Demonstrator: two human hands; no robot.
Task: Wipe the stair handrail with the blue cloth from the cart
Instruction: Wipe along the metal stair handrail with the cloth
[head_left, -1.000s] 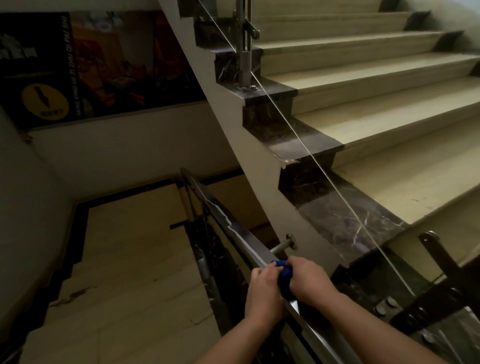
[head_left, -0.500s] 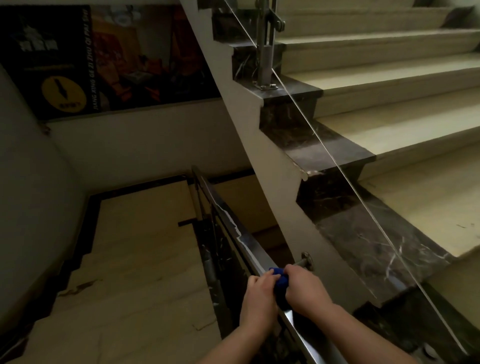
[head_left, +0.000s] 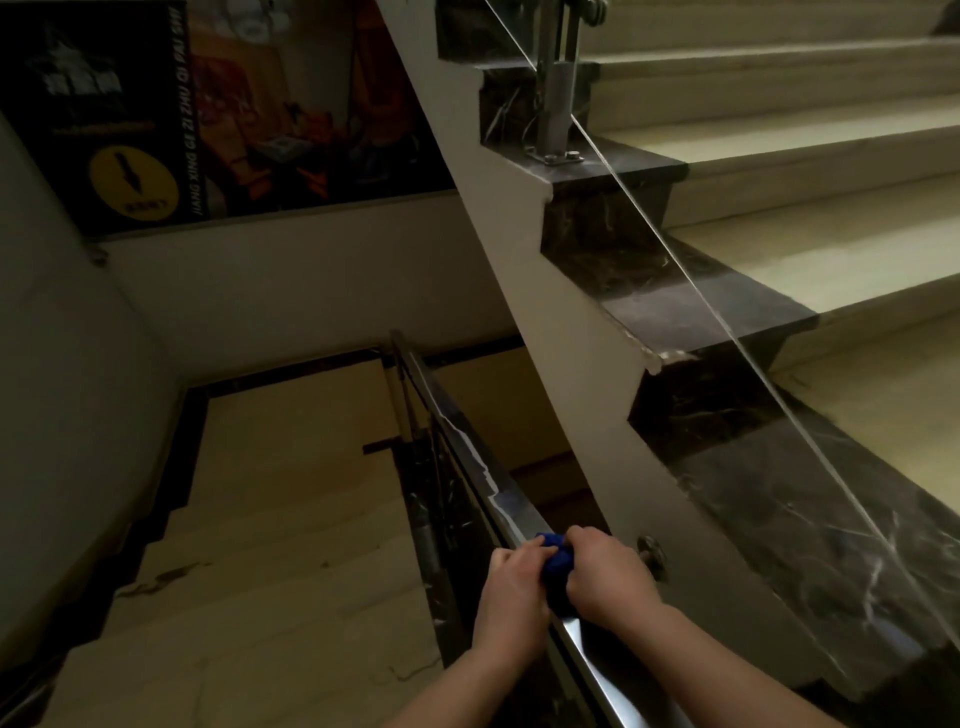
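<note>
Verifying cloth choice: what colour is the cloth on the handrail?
The cloth is blue, seen in head view.

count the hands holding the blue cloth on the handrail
2: the left hand grips the blue cloth on the left side of the handrail, the right hand on its right side.

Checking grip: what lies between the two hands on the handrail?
Head view: a bunched blue cloth, between left hand and right hand, on the shiny metal handrail.

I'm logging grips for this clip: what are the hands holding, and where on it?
The blue cloth, bunched on the handrail: the left hand grips its left side, the right hand its right side.
</note>
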